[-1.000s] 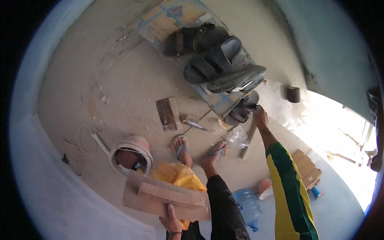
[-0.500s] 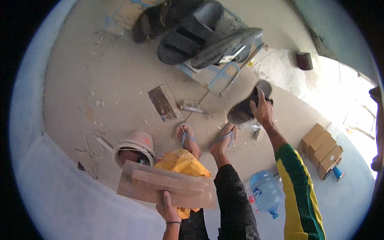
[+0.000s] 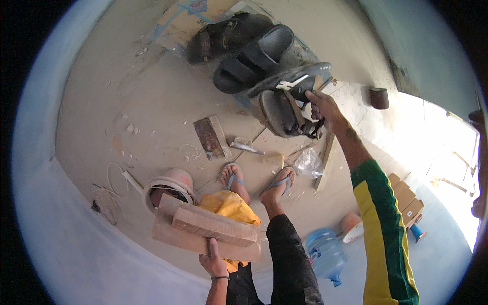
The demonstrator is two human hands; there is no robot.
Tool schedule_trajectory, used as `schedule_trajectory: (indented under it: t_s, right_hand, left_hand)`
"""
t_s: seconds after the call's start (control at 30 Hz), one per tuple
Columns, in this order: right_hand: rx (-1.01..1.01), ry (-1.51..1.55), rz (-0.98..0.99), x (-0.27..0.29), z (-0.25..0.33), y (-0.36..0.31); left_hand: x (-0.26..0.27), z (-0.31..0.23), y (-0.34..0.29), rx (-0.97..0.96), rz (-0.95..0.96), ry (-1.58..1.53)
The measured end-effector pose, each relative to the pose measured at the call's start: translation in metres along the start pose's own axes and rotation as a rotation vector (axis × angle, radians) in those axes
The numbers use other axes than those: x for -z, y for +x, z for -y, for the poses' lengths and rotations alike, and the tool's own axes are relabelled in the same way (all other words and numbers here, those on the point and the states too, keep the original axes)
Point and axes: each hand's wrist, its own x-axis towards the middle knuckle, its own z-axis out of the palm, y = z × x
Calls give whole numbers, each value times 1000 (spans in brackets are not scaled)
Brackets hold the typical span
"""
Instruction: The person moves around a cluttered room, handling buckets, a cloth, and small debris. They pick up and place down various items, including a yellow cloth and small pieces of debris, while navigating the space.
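In my left hand [image 3: 214, 262] is a dusty wooden float [image 3: 168, 226], a flat board with a thick block along it; the thumb lies on top and the other fingers are under the board. My right arm reaches far forward. At its end my right hand [image 3: 328, 109] is closed on a dark strapped sandal [image 3: 277, 112], beside the other footwear. Against that sandal lies a black-and-white sandal [image 3: 292, 81], and behind it a black slide [image 3: 254, 58] and another dark sandal [image 3: 229, 35]. They rest on a flattened cardboard piece [image 3: 178, 25].
A yellow cloth [image 3: 229, 206] hangs behind the float, next to a bucket [image 3: 175, 185]. On the floor are a brown block [image 3: 211, 137], a clear plastic bag [image 3: 309, 163] and a wood strip [image 3: 328, 162]. To the right stand a blue water jug [image 3: 325, 254] and several cardboard boxes [image 3: 404, 201].
My right hand has carried the dark sandal forward and left to the footwear pile, uncovering the plastic bag and wood strip. The float has stayed in my left hand.
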Motion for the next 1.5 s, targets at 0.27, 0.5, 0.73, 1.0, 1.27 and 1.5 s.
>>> schedule_trajectory:
  t_s: [0.27, 0.5, 0.73, 1.0, 1.27, 1.5]
  right_hand:
    - [241, -719, -128, -9, 22, -23]
    - [613, -959, -178, -26, 41, -4]
    - [409, -1195, -338, -46, 59, -105]
    - [776, -951, -300, -119, 180, -137]
    - [590, -963, -127, -180, 195, 65]
    - [646, -820, -874, -143, 85, 13]
  left_hand:
    - [5, -2, 2, 72, -17, 11]
    - [9, 5, 3, 49, -30, -45]
    - [17, -4, 3, 149, -27, -65]
    - [22, 2, 10, 78, -26, -109]
    - [23, -6, 10, 112, -28, -122]
    - [19, 9, 11, 114, -31, -169]
